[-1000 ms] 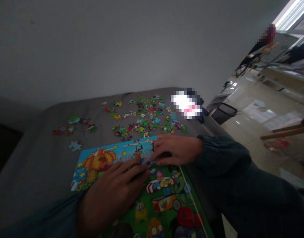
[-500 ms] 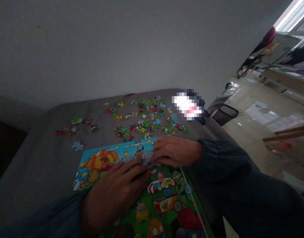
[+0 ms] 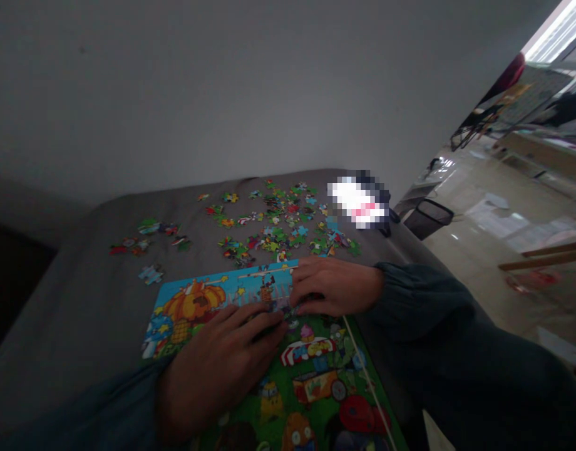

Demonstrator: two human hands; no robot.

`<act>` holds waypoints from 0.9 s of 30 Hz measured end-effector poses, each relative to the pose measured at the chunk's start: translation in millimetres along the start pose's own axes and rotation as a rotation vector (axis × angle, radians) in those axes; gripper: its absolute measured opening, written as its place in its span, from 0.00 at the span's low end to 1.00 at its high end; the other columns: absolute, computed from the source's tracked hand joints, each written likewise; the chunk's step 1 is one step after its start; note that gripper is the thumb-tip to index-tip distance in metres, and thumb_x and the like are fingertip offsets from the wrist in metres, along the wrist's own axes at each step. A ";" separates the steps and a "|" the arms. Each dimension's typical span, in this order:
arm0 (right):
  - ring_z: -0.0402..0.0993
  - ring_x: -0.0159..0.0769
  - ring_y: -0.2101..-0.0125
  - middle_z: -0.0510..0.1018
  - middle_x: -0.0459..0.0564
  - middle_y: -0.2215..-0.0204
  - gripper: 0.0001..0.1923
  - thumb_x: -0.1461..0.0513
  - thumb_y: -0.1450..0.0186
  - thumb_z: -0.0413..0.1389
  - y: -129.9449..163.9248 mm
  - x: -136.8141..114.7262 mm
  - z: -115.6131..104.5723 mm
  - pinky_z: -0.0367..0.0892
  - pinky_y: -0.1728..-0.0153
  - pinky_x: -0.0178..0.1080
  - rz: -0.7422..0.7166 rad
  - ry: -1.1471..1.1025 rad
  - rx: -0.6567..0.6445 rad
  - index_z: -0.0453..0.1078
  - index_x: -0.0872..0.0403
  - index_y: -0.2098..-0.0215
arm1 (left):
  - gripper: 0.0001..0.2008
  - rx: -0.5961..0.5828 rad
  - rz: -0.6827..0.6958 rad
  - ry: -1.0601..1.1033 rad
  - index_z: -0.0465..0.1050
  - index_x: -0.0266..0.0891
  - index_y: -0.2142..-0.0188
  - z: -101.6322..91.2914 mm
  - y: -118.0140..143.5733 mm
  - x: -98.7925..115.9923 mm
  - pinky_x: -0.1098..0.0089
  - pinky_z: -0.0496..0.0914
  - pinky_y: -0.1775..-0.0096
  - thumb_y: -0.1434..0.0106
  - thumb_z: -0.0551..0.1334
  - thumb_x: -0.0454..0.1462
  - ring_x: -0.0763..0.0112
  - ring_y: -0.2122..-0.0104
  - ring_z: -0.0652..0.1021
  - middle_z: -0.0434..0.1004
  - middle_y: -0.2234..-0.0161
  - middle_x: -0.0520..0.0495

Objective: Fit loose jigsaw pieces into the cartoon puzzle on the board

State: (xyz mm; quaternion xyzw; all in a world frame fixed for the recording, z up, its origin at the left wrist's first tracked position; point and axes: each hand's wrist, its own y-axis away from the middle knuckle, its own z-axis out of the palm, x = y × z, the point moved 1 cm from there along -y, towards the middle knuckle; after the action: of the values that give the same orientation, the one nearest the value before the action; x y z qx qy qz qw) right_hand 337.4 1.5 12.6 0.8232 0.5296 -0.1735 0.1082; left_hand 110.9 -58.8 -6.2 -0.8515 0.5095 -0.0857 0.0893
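Both hands are down flat on the colourful cartoon jigsaw puzzle board (image 3: 269, 376), which lies on the grey cloth-covered table (image 3: 72, 326) at the near edge, right in front of the person.

Left hand (image 3: 217, 369): palm down on the board, fingers stretched out and close together, tips pointing up-right toward the middle of the picture area. The tips press on the puzzle surface just below the blue sky strip. Can't tell if a piece sits under them; the spot is dark and blurred.

Right hand (image 3: 335, 287): comes in from the right, dark green-grey sleeve (image 3: 424, 307) behind it. Fingers curled and bunched together, tips down on the board's upper right area. The tips of both hands nearly meet, touching or just apart; can't tell which. Whether the right fingers pinch a piece is not visible.

Board: top strip blue with an orange pumpkin shape on the left, lower part green with cartoon figures and a red-and-white awning.

Behind the board: scattered loose jigsaw pieces (image 3: 278, 225), mostly green, red and blue, spread across the far half of the table. A smaller cluster of loose pieces (image 3: 147, 235) lies to the far left, well apart from the main pile. One light-blue loose piece (image 3: 151, 273) sits alone near the board's top-left corner.

Black waste bin (image 3: 429, 216) stands on the shiny floor beyond the table's right edge.
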 end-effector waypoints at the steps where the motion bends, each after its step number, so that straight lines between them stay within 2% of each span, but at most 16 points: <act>1: 0.68 0.37 0.61 0.77 0.51 0.64 0.08 0.61 0.33 0.57 0.0 0.1 -0.3 0.61 0.58 0.39 0.004 -0.001 -0.002 0.75 0.56 0.60 | 0.13 0.000 0.001 0.000 0.73 0.44 0.50 0.2 0.1 0.0 0.58 0.72 0.56 0.33 0.58 0.34 0.60 0.53 0.76 0.79 0.53 0.51; 16: 0.68 0.38 0.59 0.77 0.51 0.64 0.06 0.62 0.32 0.54 -2.6 -2.6 6.9 0.62 0.55 0.41 0.050 -0.026 0.015 0.72 0.56 0.61 | 0.14 -0.034 -0.025 0.006 0.73 0.46 0.49 1.5 0.6 -1.2 0.59 0.72 0.55 0.34 0.60 0.35 0.60 0.52 0.76 0.78 0.51 0.52; 24: 0.68 0.38 0.61 0.77 0.51 0.65 0.06 0.65 0.34 0.53 -1.5 -5.9 5.8 0.62 0.56 0.40 -0.012 -0.008 -0.005 0.72 0.56 0.61 | 0.13 0.024 -0.012 0.015 0.73 0.44 0.50 -2.3 -1.8 2.5 0.60 0.72 0.56 0.30 0.55 0.36 0.62 0.53 0.76 0.79 0.52 0.52; 27: 0.69 0.37 0.61 0.78 0.50 0.65 0.06 0.66 0.34 0.53 -1.6 -6.3 4.3 0.62 0.56 0.40 -0.026 -0.010 0.022 0.73 0.56 0.61 | 0.14 0.024 -0.064 0.040 0.72 0.46 0.48 -7.8 0.0 -6.9 0.60 0.72 0.52 0.30 0.54 0.37 0.63 0.51 0.76 0.78 0.50 0.53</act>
State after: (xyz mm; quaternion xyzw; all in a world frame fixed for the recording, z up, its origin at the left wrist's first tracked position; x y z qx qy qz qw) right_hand 332.8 -4.7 11.2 0.8166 0.5377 -0.1845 0.0996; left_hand 105.8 -53.2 1.0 -0.8643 0.4828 -0.1114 0.0865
